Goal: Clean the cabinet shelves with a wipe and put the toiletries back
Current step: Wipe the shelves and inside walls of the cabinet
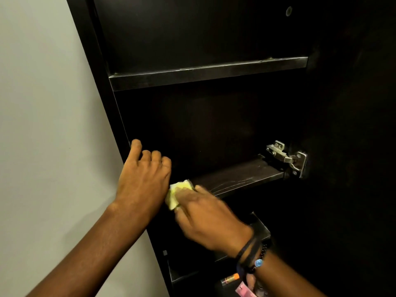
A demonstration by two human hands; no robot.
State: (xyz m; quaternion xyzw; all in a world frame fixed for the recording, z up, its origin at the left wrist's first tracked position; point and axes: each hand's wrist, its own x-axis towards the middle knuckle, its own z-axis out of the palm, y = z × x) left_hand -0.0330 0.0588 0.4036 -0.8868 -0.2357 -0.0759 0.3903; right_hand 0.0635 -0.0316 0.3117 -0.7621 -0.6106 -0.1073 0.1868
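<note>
right hand [205, 219] presses a folded yellow wipe [175, 195] along the dark wooden middle shelf [242, 179]; left hand [143, 174], loosely curled and empty, braces the black cabinet frame [100, 67]; firm, overlapping passes into corners would serve best.

My cabinet [214, 39] looks like dark wood laminate, matt, nearly black. The shelf [240, 179] beside the hinge shows faint grain streaks and a dull sheen; the shelf edge above [203, 73] is scuffed and greyish. The hinge [285, 157] is bare metal, bright and smooth. The wipe [177, 194] under my right hand [212, 224] is soft, pale yellow, crumpled. The wall [42, 103] left of the cabinet is smooth and matt.
</note>
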